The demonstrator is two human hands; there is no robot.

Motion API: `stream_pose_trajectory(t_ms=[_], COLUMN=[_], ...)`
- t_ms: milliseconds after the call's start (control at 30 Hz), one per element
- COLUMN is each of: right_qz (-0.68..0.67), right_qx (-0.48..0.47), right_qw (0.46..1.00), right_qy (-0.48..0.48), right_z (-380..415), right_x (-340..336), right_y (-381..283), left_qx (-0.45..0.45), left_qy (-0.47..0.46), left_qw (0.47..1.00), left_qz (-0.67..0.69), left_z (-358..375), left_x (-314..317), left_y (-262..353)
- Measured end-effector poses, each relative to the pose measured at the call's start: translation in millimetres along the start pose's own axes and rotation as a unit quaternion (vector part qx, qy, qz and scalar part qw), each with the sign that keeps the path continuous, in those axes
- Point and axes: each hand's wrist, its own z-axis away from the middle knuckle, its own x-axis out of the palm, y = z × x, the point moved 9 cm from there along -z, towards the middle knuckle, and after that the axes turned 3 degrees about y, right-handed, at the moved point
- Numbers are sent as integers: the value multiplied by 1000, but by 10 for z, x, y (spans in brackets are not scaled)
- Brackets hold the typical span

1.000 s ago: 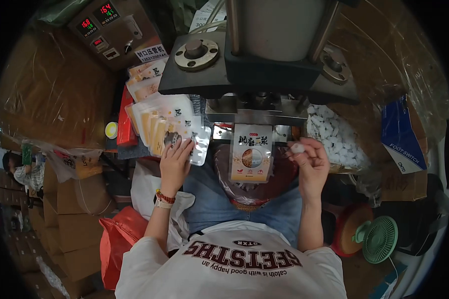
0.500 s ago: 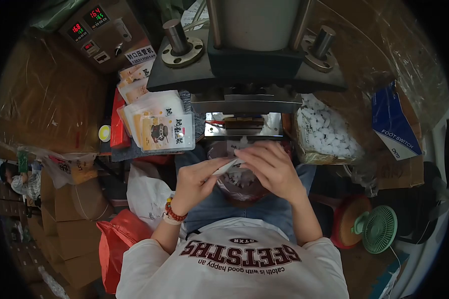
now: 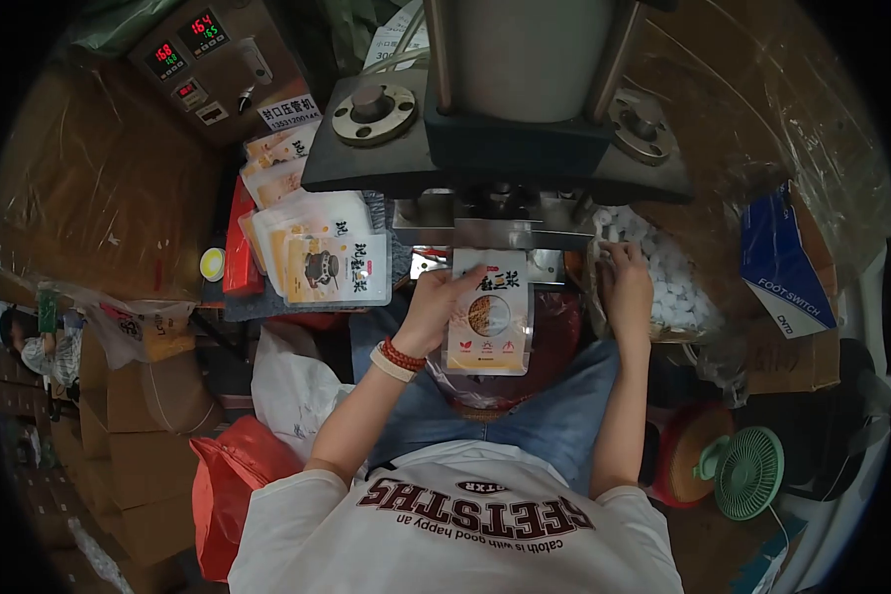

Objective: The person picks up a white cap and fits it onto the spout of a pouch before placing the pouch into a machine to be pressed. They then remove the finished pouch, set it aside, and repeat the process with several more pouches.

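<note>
My left hand grips a printed pouch by its left side, thumb flat on the front. The pouch has an orange-and-white print and a round window, and its top edge lies at the metal jaw of the press. At the box of small white plastic pieces, my right hand has its fingers bent together over the near left edge. Whatever is between those fingertips I cannot tell. Left of the press lies a fanned stack of similar pouches.
The press stands straight ahead, with a control box showing lit digits at upper left. A red box and a yellow-topped round item sit by the stack. Right are a blue carton and a green fan.
Both hands were together over the lap with a small white item. The left hand now holds a pouch at the press; the right hand has moved right to the box of white pieces.
</note>
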Motion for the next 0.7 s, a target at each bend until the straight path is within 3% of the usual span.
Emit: stream_pose_trajectory(t_ms=[67, 133, 167, 200, 233, 267, 300, 333, 367, 433, 467, 500, 567, 633, 700], right_qz=[-4, -3, -14, -25, -26, -43, -60, -60, -79, -95, -282, -459, -598, -620, -463], right_qx=[-4, -10, -13, -14, -13, 10, 33, 33, 40, 48, 72, 95, 29, -13, -136], right_qw=[1000, 1000, 1000, 1000, 1000, 998, 995, 995, 996, 993, 955, 882, 801, 776, 866], right_qy=[-19, -28, -16, -4, -5, -36, -66, -67, -11, 41, 50, 57, -2, -111, -128], right_z=[28, 10, 43, 81, 100, 122, 148, 136, 94, 102, 134, 179, 312, 504, 560], right_x=[55, 40, -27, -71, -79, -39, 17, -6, -171, -390, -436, -445, -418, -199, -135], right_y=[49, 76, 64, 64, 128, 264, 347, 286, 173, -80, -197, -326, -850, -1210, -1536], left_qx=[-30, 115, 179, 295, 388, 301, 299, 308, 318, 340, 327, 326, 401, 429, 465], left_qy=[19, 47, 129, 202, 258, 254, 254, 188, 120, 145, 193, 194, 172, 156, 85], left_qw=[998, 920, 835, 649, 412, 424, 425, 444, 461, 595, 671, 672, 705, 704, 689], left_qz=[-56, -373, -505, -671, -783, -815, -816, -820, -820, -713, -637, -636, -559, -544, -550], left_z=[43, 131, 294, 576, 871, 811, 859, 859, 862, 1001, 1072, 1092, 1167, 1191, 1272], left_x=[-127, -282, -415, -340, -205, -535, -738, -857, -917, -988, -977, -878, -667, -401, -21], left_y=[52, 500, 784, 1088, 1219, 1092, 1012, 867, 742, 854, 918, 915, 967, 951, 957])
